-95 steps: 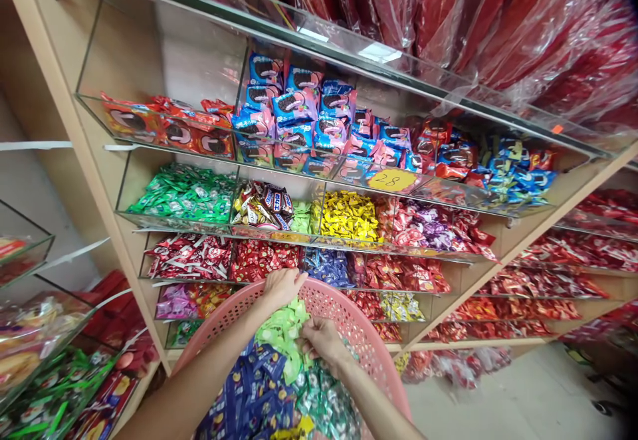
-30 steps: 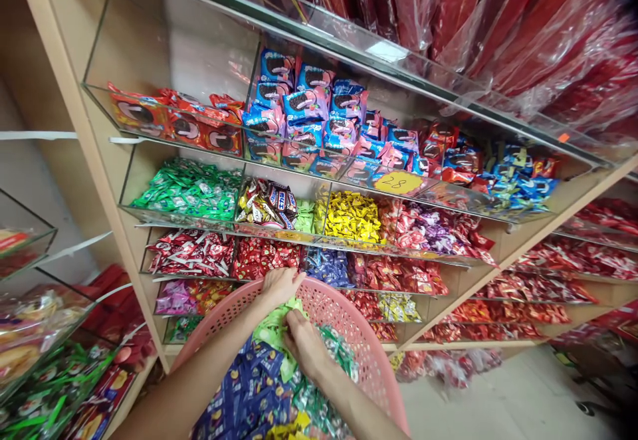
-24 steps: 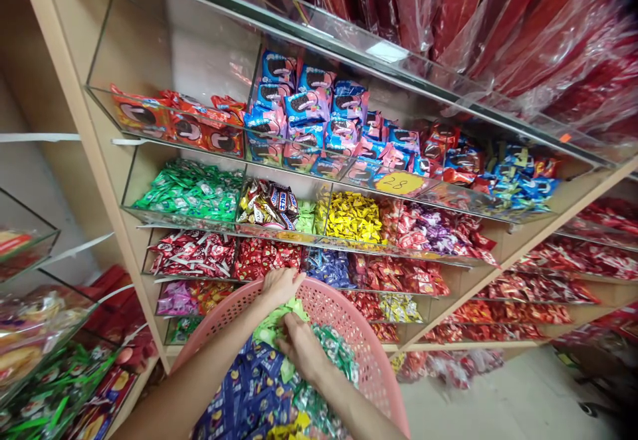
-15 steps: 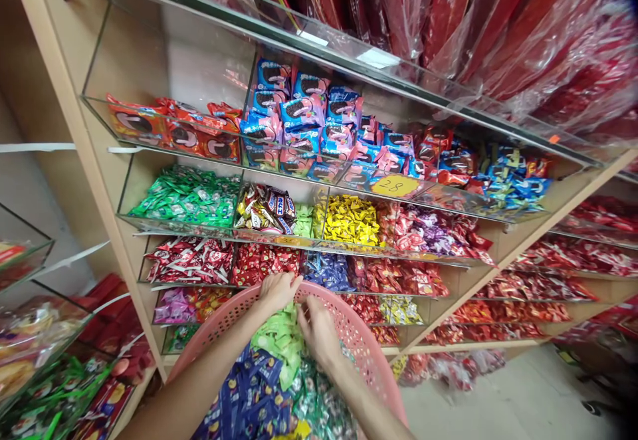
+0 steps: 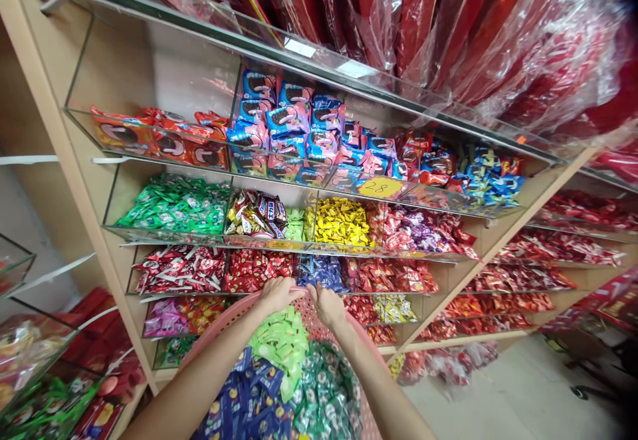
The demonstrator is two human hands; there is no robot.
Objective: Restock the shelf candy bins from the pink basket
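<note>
A pink perforated plastic basket point(image 5: 309, 310) leans in front of the shelves. My left hand point(image 5: 277, 295) is closed over its far rim. Just beside it, my right hand point(image 5: 327, 304) grips the same rim with curled fingers. Inside the basket lie light green wrapped candies point(image 5: 280, 337), dark blue packets point(image 5: 246, 397) and dark green wrapped candies point(image 5: 326, 387), in separate heaps. My forearms cover parts of the basket's sides, and its near edge is out of view.
Glass-fronted shelves hold green candies point(image 5: 174, 204), yellow candies point(image 5: 343, 220), red candies point(image 5: 262, 270) and blue cookie packs point(image 5: 289, 117). A wooden upright point(image 5: 491, 254) slants on the right. Red items in clear plastic point(image 5: 369, 8) fill the top. Pale floor point(image 5: 473, 407) shows lower right.
My right hand has moved from over the light green candies up to the basket's far rim and closed on it. My left hand stays on the rim. The view has shifted slightly.
</note>
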